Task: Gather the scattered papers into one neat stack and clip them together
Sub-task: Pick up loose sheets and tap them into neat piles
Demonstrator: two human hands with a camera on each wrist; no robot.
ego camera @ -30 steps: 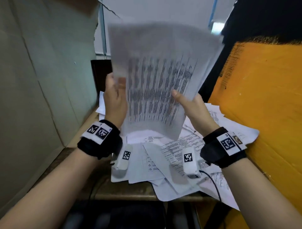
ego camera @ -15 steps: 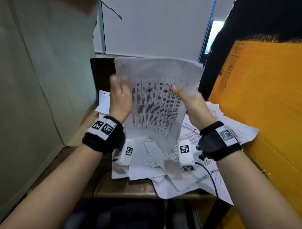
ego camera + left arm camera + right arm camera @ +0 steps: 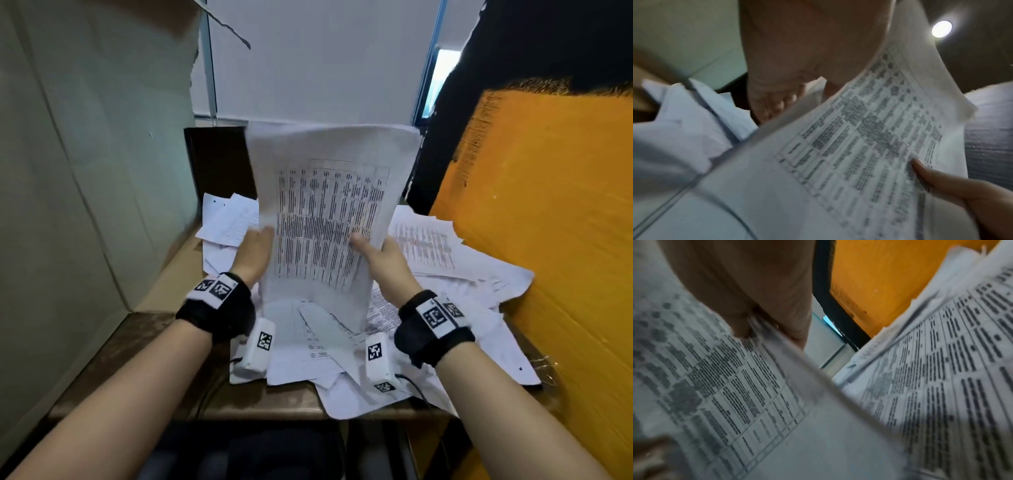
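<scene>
my left hand (image 3: pixel 255 250) and right hand (image 3: pixel 380 255) pinch the side edges of the upright sheaf (image 3: pixel 329 219) above the loose papers (image 3: pixel 445 260). it looks light, floppy and slippery to me, so i'd hold it low at both edges.

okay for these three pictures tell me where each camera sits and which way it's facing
Head: worn on the head, faces forward and down at the held sheets, loose papers; left hand, right hand, forearms show.
Left wrist: looks along the left palm, up toward a ceiling light.
Right wrist: looks along the right hand's thumb toward the orange board.
Shared: all show the printed table.
</scene>
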